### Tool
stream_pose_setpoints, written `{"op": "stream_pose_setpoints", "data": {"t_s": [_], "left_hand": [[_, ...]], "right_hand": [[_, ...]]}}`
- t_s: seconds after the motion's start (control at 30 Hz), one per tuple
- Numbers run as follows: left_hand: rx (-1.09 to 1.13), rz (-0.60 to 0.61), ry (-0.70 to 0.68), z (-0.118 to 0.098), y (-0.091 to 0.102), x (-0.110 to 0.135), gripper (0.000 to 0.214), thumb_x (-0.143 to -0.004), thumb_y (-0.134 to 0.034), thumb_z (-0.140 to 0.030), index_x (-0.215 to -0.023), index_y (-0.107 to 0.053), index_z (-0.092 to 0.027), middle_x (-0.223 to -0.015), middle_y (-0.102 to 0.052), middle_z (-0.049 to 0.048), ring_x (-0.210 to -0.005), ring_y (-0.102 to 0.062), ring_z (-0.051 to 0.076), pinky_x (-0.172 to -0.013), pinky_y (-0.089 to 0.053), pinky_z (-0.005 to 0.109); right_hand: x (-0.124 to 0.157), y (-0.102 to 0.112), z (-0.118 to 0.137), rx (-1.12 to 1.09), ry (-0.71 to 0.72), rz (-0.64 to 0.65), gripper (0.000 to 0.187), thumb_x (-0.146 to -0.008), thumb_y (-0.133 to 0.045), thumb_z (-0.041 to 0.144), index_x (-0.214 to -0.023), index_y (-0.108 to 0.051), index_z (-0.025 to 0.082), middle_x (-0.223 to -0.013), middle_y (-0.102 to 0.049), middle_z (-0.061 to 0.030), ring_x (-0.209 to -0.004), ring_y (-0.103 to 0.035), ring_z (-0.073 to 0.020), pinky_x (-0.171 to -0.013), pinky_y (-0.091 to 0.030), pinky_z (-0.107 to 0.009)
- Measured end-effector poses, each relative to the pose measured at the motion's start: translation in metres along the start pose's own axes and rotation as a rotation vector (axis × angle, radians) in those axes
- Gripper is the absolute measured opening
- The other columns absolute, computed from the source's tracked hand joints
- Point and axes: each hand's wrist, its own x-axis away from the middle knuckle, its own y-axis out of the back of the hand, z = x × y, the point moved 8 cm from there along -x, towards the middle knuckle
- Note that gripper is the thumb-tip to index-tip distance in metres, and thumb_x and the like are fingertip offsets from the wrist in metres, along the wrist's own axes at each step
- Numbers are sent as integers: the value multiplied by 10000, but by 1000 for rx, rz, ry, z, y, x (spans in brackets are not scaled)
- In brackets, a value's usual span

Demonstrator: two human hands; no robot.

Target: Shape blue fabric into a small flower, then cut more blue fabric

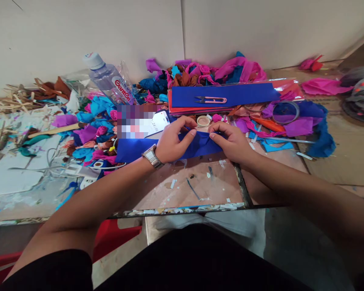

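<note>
A long strip of dark blue crepe paper [133, 148] lies across the worn board [200, 190] in front of me. My left hand [172, 139], with a metal watch on its wrist, pinches the strip near its middle, fingers closed on a fold. My right hand [230, 139] pinches the same strip just to the right, thumb and forefinger pressed together on the paper. The two hands are nearly touching. The strip's left end stretches out flat past my left wrist.
A phone [157, 122] lies just behind my hands, a small tape roll [203, 120] beside it. Thread snips [210, 100] rest on stacked blue and red sheets [230, 95]. A plastic water bottle [109, 81], heaps of paper flowers [91, 121] and a tape ring [285, 112] crowd the surface.
</note>
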Motion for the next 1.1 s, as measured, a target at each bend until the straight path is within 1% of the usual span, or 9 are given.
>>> {"op": "stream_pose_setpoints", "data": {"t_s": [0.03,0.1,0.2,0.33,0.5,0.57,0.67,0.87,1.1], "left_hand": [[15,48,-8,-2,-4,0,310,-1016,-605,-455,-1140,-697,-186,-1090,-782,82,-962,-731,196,-891,-574,330],[14,144,-6,-5,-11,2,326,-1002,-629,-474,-1098,-745,-185,-1040,-802,66,-929,-738,190,-882,-567,316],[-15,211,32,-5,-16,4,325,-1001,-623,-464,-999,-790,-184,-937,-813,42,-818,-725,169,-818,-552,298],[-24,208,68,-2,-15,3,317,-986,-645,-455,-975,-816,-188,-893,-817,28,-768,-716,159,-773,-541,287],[-24,231,80,0,-17,4,322,-997,-634,-453,-988,-827,-196,-889,-816,19,-756,-712,148,-738,-524,274],[-28,222,75,-1,-16,4,335,-1003,-623,-461,-994,-825,-194,-899,-816,25,-767,-713,153,-743,-528,276],[-38,191,77,-1,-13,3,346,-1004,-619,-469,-984,-818,-188,-897,-813,33,-767,-703,156,-748,-534,279],[-51,162,79,-1,-11,1,328,-993,-622,-459,-956,-804,-188,-860,-797,27,-723,-670,145,-718,-515,281],[-30,172,82,0,-13,2,289,-990,-616,-416,-957,-793,-189,-860,-783,16,-739,-662,141,-721,-490,278]], "right_hand": [[1,-2,2,7,16,18,133,-938,-643,339,-902,-676,215,-883,-679,-24,-848,-598,-204,-799,-463,-341],[2,-6,5,23,49,52,130,-939,-639,334,-901,-679,217,-897,-694,-32,-864,-611,-211,-815,-468,-349],[2,-9,3,56,58,73,125,-931,-643,331,-883,-679,221,-883,-704,-33,-850,-615,-215,-822,-473,-360],[1,-8,-1,73,35,64,144,-934,-652,351,-888,-698,222,-889,-715,-33,-857,-633,-218,-823,-485,-362],[5,-9,4,47,68,83,199,-941,-708,411,-1015,-763,235,-1008,-788,-47,-942,-699,-241,-882,-528,-385],[6,-9,5,38,66,85,230,-926,-746,434,-1046,-771,240,-1039,-802,-50,-971,-718,-251,-911,-544,-399],[5,-7,4,25,49,63,248,-886,-785,408,-1067,-772,239,-1087,-808,-57,-1007,-729,-260,-949,-564,-417],[1,-6,-1,-22,11,72,274,-839,-828,378,-1067,-768,237,-1084,-802,-50,-976,-733,-244,-925,-601,-410],[1,-7,-3,-41,40,87,302,-843,-850,405,-1081,-766,240,-1089,-797,-54,-976,-735,-244,-936,-598,-413]]}}
